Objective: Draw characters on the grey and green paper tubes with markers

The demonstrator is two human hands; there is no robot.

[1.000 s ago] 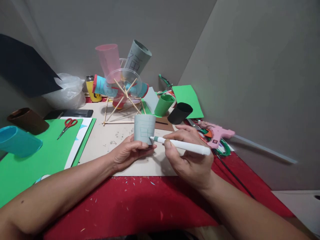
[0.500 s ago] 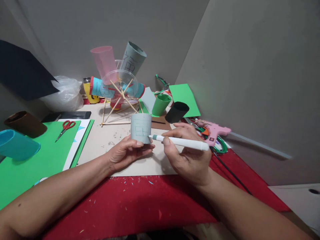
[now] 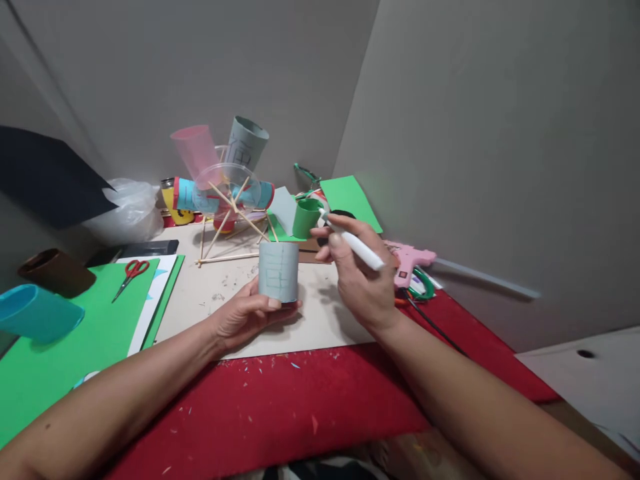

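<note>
My left hand [image 3: 250,312] grips a pale grey-blue paper tube [image 3: 279,272] by its lower end, thumb in front, and keeps it upright over the beige board [image 3: 195,313]. Green marker lines form a character on the tube's side. In my right hand [image 3: 363,273] is a white marker [image 3: 357,249], its tip pointing up and left, apart from the tube. Behind the tube stands a wheel [image 3: 227,190] of clear plastic discs and wooden sticks, with pink, grey and blue tubes attached. A green paper tube [image 3: 304,219] sits just beyond the marker's tip.
Red scissors [image 3: 133,275] lie on green sheets [image 3: 100,313] at left, near a blue tube [image 3: 40,313] and a brown tube [image 3: 56,272]. A pink glue gun [image 3: 413,260] rests at right with its cord. A plastic bag [image 3: 133,210] and grey walls stand behind.
My right hand has lifted the marker away from the tube, its tip swinging upward. The left hand still holds the tube. The whole view has shifted slightly.
</note>
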